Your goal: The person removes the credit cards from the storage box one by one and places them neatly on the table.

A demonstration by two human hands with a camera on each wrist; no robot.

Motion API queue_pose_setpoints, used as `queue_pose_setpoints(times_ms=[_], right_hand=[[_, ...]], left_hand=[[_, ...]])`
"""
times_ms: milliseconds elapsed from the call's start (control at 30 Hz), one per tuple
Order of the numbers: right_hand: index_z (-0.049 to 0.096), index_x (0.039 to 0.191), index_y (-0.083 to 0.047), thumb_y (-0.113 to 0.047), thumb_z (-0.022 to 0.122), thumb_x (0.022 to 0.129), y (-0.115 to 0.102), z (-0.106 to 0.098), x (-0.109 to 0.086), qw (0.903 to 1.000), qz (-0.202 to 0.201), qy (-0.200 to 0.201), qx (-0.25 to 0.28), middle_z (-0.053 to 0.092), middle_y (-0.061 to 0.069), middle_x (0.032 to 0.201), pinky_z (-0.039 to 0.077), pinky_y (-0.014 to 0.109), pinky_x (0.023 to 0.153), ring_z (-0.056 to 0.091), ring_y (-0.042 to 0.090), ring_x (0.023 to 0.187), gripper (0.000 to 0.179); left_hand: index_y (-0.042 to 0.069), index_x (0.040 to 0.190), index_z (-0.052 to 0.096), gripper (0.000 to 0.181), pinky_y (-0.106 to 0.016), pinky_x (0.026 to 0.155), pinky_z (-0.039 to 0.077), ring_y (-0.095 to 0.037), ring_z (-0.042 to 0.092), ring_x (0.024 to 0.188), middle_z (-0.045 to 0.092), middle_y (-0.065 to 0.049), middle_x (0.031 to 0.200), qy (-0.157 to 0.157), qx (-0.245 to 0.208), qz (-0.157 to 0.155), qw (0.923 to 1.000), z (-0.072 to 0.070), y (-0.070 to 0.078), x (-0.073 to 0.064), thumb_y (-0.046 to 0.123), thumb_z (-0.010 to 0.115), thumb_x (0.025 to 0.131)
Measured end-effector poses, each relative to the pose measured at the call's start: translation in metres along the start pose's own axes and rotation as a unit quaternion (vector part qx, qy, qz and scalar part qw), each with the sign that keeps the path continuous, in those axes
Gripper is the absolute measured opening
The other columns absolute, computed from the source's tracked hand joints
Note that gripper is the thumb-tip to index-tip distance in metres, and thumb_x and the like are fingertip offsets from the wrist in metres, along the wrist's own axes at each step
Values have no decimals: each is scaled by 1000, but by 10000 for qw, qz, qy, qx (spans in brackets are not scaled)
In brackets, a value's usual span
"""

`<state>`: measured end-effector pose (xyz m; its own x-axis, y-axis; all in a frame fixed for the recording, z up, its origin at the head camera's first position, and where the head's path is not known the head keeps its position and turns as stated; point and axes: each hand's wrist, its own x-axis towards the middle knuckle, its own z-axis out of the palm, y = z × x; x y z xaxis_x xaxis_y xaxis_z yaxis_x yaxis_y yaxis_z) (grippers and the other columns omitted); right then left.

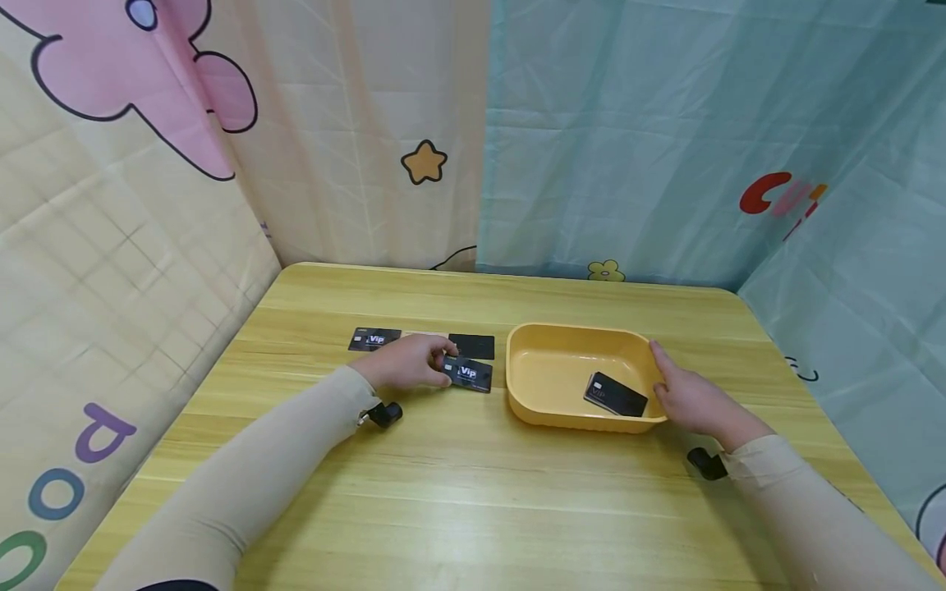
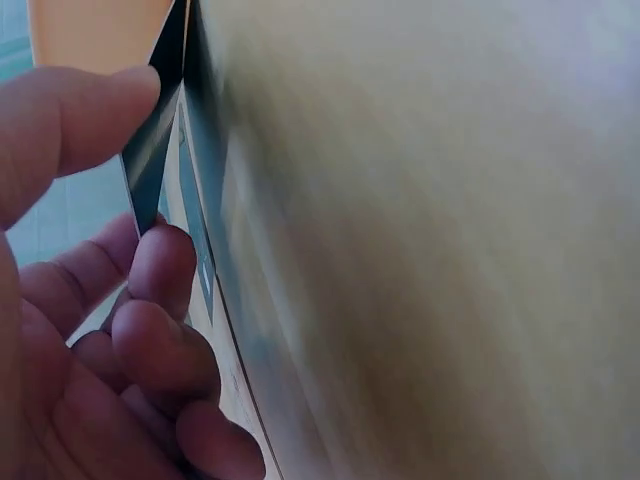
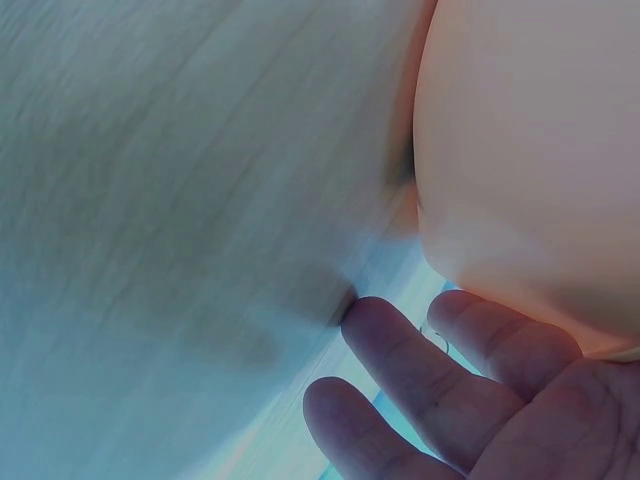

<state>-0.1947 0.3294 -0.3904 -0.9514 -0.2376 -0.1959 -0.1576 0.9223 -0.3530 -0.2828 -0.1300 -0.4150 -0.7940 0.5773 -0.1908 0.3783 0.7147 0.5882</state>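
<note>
1. While the thumb and fingers of the left hand [image 1: 406, 361] pinch the thin, dark, rectangular card printed "Vip" [image 1: 473, 376] by its left end, most of its face lies uncovered.
2. That card is likely light, fairly stiff plastic, smooth enough to slide or pivot in a loose pinch; opposite edges or one short end should give the surest hold.
3. It is tilted over the light wood-grain table [image 1: 414, 501]; whether its lower edge touches, I cannot tell.
4. Behind it lie a plain dark rectangular card [image 1: 480, 348] and, further left, a second dark "Vip" card [image 1: 374, 339]; flat ones like these probably need an edge lifted first.
5. Just right of the held card sits the yellow-orange, round-cornered plastic tray [image 1: 547, 386], with a small dark stack of cards [image 1: 619, 396] inside.
6. At the tray's right end, the right hand [image 1: 691, 400] touches the wall, several fingers extended outside; whether it pinches the rim, I cannot tell.
</note>
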Motion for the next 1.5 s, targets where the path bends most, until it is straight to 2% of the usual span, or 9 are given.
queue_pose_setpoints(times_ms=[300, 700, 1067, 1500], right_hand=[[-3, 164, 8, -11, 41, 109, 0, 0, 1, 9999, 28, -56, 86, 55, 8, 72, 40, 35, 55, 43, 17, 52, 73], [-4, 164, 8, -12, 41, 109, 1, -1, 3, 9999, 97, -114, 39, 63, 13, 80, 42, 35, 57, 48, 19, 55, 74], [-4, 164, 8, -12, 41, 109, 0, -1, 3, 9999, 85, -94, 29, 63, 13, 79, 41, 35, 57, 48, 19, 55, 74], [-4, 164, 8, -12, 39, 109, -1, -2, 3, 9998, 53, -123, 141, 56, 9, 74, 40, 35, 56, 43, 17, 52, 73]], left_hand=[[17, 140, 64, 52, -37, 87, 45, -17, 57, 91, 61, 1, 97, 84, 267, -130, 9995, 6, 5, -1, 31, 81, 93], [15, 141, 64, 55, -36, 83, 44, -17, 55, 85, 61, 1, 94, 112, 255, -144, 9995, 8, 4, 1, 33, 82, 93], [16, 142, 63, 56, -34, 77, 45, -16, 56, 81, 61, 1, 91, 160, 354, -141, 9991, 10, 0, 4, 34, 82, 92], [20, 136, 69, 46, -33, 74, 43, -17, 55, 81, 61, 1, 93, 162, 423, -299, 9985, 11, 5, 3, 35, 80, 94]])
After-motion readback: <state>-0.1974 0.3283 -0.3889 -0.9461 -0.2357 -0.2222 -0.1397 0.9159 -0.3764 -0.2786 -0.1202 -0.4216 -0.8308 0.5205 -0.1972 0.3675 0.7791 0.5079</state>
